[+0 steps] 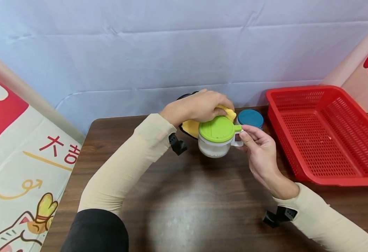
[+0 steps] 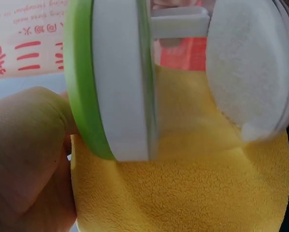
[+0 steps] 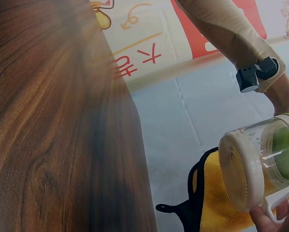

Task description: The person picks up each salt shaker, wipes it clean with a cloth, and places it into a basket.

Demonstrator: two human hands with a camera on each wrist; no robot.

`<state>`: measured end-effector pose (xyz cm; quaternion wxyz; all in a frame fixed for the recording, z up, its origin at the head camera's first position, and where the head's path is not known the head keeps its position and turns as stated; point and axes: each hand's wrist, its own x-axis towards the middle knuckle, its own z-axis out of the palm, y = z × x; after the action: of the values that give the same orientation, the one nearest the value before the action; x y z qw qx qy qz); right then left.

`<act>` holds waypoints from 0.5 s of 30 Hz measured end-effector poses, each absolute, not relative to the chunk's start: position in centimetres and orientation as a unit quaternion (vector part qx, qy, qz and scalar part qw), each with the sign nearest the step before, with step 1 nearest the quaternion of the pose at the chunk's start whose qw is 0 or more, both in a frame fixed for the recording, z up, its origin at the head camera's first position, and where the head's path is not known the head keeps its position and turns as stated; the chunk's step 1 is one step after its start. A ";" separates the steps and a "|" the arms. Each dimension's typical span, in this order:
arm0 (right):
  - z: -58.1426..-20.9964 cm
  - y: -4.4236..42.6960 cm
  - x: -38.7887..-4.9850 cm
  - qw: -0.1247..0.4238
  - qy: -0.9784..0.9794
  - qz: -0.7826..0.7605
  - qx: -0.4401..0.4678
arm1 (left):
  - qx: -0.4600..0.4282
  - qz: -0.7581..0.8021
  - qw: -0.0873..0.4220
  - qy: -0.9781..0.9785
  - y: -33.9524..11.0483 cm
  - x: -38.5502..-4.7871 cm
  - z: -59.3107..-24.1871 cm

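A clear seasoning jar (image 1: pixel 214 149) with a green lid and a white handle is held off the table. My right hand (image 1: pixel 263 154) pinches its handle between thumb and fingers. White granules (image 2: pixel 248 72) lie at the bottom of the jar, as the left wrist view shows. My left hand (image 1: pixel 199 106) grips a yellow cloth (image 1: pixel 190 128) with black edging, and a fold of it meets the jar's lid side. The right wrist view shows the cloth's black hanging loop (image 3: pixel 166 208) behind the jar. The left fingertips are partly hidden by the cloth.
Behind the right hand stands another container with a blue lid (image 1: pixel 250 118). A red plastic basket (image 1: pixel 285 143) sits at the right of the brown wooden table (image 1: pixel 215 206). A pale cloth backdrop (image 1: pixel 177 63) hangs along the table's far edge.
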<state>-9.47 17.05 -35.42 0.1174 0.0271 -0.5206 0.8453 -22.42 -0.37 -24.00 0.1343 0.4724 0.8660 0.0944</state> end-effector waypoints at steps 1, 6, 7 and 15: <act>-35.4 17.1 -9.5 0.119 -0.522 0.844 0.028 | 0.472 0.097 0.133 0.866 -0.5 -22.5 -24.0; -35.2 17.1 -9.5 0.126 -0.529 0.839 0.027 | 0.474 0.109 0.126 0.864 -1.0 -22.7 -24.2; -35.2 17.1 -9.4 0.127 -0.530 0.838 0.026 | 0.475 0.111 0.125 0.864 -1.0 -22.7 -24.2; -35.3 17.2 -9.4 0.131 -0.533 0.836 0.028 | 0.468 0.134 0.123 0.865 -1.9 -23.0 -24.7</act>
<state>-9.40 17.20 -35.27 0.1309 0.0283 -0.5325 0.8358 -23.00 -1.93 -24.72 0.1230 0.4682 0.8647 0.1341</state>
